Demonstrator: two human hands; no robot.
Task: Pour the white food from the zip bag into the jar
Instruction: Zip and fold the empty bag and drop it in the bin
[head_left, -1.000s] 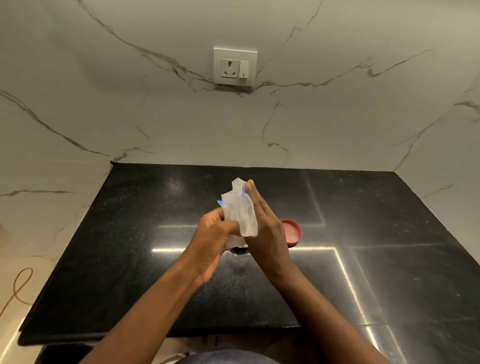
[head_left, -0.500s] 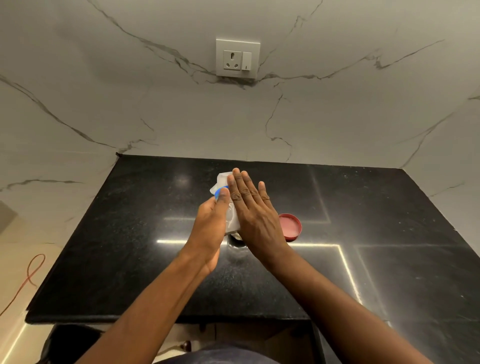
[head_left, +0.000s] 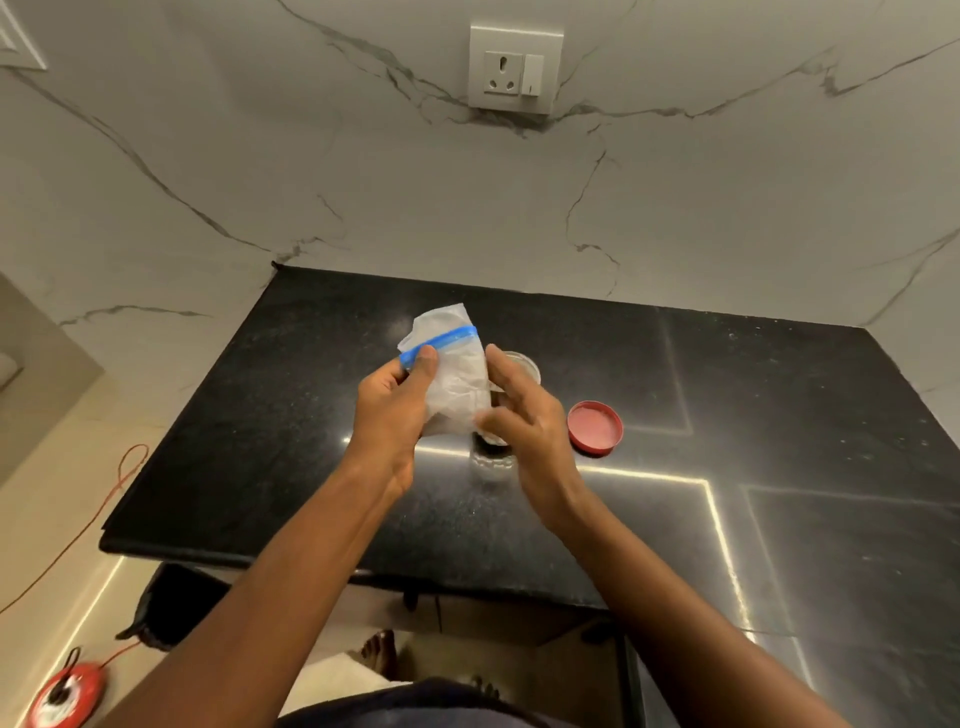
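A crumpled clear zip bag (head_left: 456, 374) with a blue zip strip is held above the black counter. My left hand (head_left: 390, 410) is shut on the bag's left side, thumb at the blue strip. My right hand (head_left: 524, 421) is beside the bag's right edge, fingers spread and blurred, its fingertips touching the plastic. Behind and below the bag stands a clear glass jar (head_left: 522, 366), mostly hidden by the bag and my right hand; only part of its open rim shows. Whether the jar holds white food I cannot tell.
A red jar lid (head_left: 595, 427) lies upside down on the black stone counter (head_left: 779, 415), right of my right hand. A marble wall with a socket (head_left: 514, 67) rises behind. Off the counter's left edge, a red cable reel (head_left: 65, 696) sits on the floor.
The bag has turned so its blue zip strip faces up and toward me. My right hand has come off the bag's face to its right side, uncovering part of the jar's rim.
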